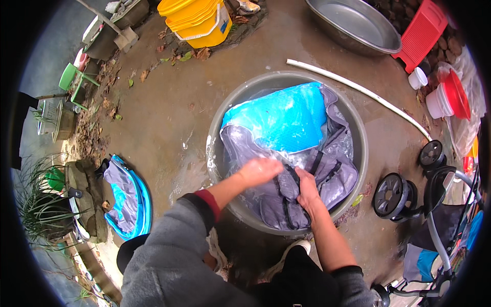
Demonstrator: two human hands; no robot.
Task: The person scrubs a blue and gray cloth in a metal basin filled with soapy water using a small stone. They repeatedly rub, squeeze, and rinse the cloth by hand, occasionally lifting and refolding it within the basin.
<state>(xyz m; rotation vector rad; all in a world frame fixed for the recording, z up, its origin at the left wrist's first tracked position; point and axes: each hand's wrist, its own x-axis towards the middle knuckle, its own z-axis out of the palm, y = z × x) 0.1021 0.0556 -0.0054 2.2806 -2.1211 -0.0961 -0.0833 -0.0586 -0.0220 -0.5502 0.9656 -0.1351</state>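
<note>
In front of me a large round grey plastic tub [364,153] holds soapy water and a wet grey fabric cover [337,184] with black straps. A bright blue panel [280,115] bends up at the far side, streaked with suds. My right hand [308,190] grips a fold of the grey fabric by a black strap, near the tub's middle. Just left of it, my left hand [262,170] is curled and blurred by motion over the cloth. Whether it holds anything is hidden.
A blue-and-grey fabric piece [128,199] lies to the left. At right stand a stroller frame [433,222] and a white hose [360,90]. Farther off are a metal basin [356,23], a red washboard [422,36] and stacked yellow buckets [199,23].
</note>
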